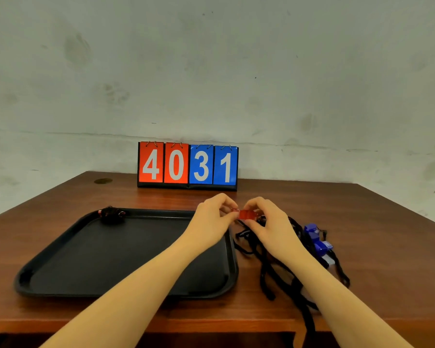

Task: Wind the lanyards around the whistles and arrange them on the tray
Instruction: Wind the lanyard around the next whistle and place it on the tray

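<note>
Judging by the table, the job is only just begun. One wrapped whistle (pixel 111 213) is already laid in the far corner of the smooth black tray (pixel 126 292). A shiny red whistle (pixel 246 214) is pinched between the left hand (pixel 212 219) and the right hand (pixel 266 219), just past the tray's right edge. Blue whistles (pixel 317 241) are left beside it in a tangle of soft black cords (pixel 269 275).

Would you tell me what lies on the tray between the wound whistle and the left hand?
Nothing: in the head view, the tray is bare between the wound whistle and left hand.
</note>
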